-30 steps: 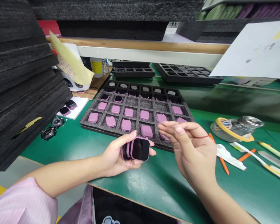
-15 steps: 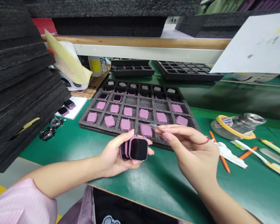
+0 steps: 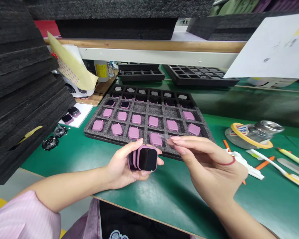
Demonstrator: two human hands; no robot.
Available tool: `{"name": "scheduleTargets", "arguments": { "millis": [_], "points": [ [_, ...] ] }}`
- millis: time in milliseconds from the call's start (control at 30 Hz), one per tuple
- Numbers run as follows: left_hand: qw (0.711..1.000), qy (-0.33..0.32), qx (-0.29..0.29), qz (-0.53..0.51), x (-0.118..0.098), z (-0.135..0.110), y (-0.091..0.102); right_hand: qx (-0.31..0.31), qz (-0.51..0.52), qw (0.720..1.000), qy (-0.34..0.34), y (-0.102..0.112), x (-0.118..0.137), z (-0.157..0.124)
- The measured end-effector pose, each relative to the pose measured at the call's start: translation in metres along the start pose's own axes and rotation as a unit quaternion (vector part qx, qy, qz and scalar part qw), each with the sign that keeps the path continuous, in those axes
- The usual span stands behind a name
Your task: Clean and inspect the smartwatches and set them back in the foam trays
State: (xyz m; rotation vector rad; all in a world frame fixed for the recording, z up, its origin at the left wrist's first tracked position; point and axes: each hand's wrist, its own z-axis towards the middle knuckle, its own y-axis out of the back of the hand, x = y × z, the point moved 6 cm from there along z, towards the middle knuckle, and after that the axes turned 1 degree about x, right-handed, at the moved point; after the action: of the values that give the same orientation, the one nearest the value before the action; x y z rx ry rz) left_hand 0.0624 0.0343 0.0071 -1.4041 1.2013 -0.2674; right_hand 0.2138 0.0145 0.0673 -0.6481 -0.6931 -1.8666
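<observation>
My left hand (image 3: 122, 162) is closed around a small row of purple smartwatch bodies (image 3: 147, 159). They lean against one another, and the front one turns its black screen up towards me. Just to the right, my right hand (image 3: 209, 162) pinches a thin, clear piece of film (image 3: 164, 137) between thumb and fingertips, apart from the watches. Behind both hands lies a black foam tray (image 3: 140, 107). Many of its compartments hold purple watch bodies, some back side up like this one (image 3: 134, 132), others screen up. My right fingers hide part of the tray's front row.
A glass bottle (image 3: 248, 136) with a yellow tape ring, white tissue (image 3: 251, 167), a toothbrush (image 3: 271, 162) and pen-like tools lie right. Foam sheets (image 3: 22, 83) are stacked left, beside round watches (image 3: 50, 142) and two watches on white paper (image 3: 81, 116). A shelf (image 3: 144, 54) crosses above.
My right hand has shifted slightly right and rolled, with the film still pinched and now tilted differently. My left hand and the watches have hardly moved.
</observation>
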Motion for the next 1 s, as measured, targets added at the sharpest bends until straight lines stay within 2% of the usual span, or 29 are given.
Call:
{"name": "scheduleTargets", "arguments": {
  "millis": [167,300,367,467,567,700,767,900,1000],
  "points": [
    [1.000,-0.006,-0.002,0.014,0.000,0.000,0.000,0.019,-0.033,0.997,0.062,0.000,0.011,-0.001],
    [1.000,-0.008,-0.012,0.015,0.000,0.000,0.002,0.151,-0.080,0.972,0.158,-0.009,0.027,-0.010],
    [1.000,-0.004,-0.018,0.016,0.000,0.000,0.004,0.211,-0.063,0.962,0.162,-0.011,0.028,-0.015],
    [1.000,0.000,-0.016,0.008,0.001,0.000,0.003,0.266,-0.033,0.950,0.161,-0.014,0.027,-0.018],
    [1.000,-0.001,-0.018,-0.009,0.002,0.000,0.003,0.262,-0.056,0.944,0.190,-0.018,0.028,-0.018],
    [0.999,-0.019,-0.040,0.004,0.003,-0.001,0.005,0.188,-0.134,0.940,0.252,-0.025,0.033,-0.016],
    [0.997,-0.032,-0.041,0.049,0.003,-0.001,0.003,0.169,-0.152,0.946,0.230,-0.028,0.031,-0.015],
    [0.990,-0.067,-0.027,0.119,0.001,0.000,-0.001,0.201,-0.102,0.968,0.114,-0.035,0.018,-0.015],
    [0.992,-0.045,-0.024,0.117,0.003,0.002,0.001,0.209,-0.058,0.974,0.069,-0.033,0.012,-0.015]
  ]
}}
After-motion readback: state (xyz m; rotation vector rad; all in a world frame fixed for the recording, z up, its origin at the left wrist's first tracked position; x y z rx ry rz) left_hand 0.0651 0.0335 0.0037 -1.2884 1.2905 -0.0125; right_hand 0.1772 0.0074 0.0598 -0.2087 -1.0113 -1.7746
